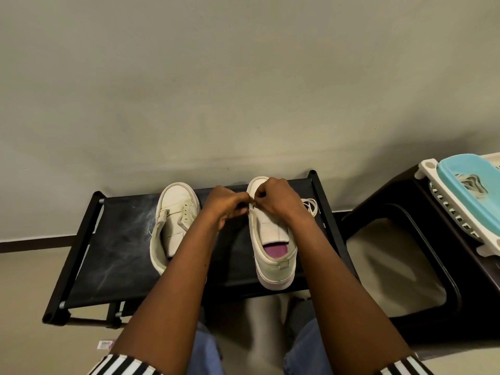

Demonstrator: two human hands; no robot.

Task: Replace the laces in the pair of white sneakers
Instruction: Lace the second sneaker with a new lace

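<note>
I see my left hand (pixel 226 204) and right hand (pixel 276 201), fingers curled, pinching the right white leather sneaker (pixel 272 235) at its far eyelets.

Person, head-worn view; two arms and the lap visible. Left hand (pixel 227 204) and right hand (pixel 276 198): bare. Forearms: bare from the wrist up to the sleeve edge. Left sleeve (pixel 121 365): cloth in broad black and white stripes, its edge crossing the arm at the bottom of the view, several stripes showing. Right sleeve (pixel 405 366): same black-and-white stripe, only a narrow strip in view at the lower edge. Jeans: mid-blue denim with soft folds, seen between the arms, one part on the left leg (pixel 203 347) and one on the right leg (pixel 308 347); the lower edge of the picture cuts off both.
</note>
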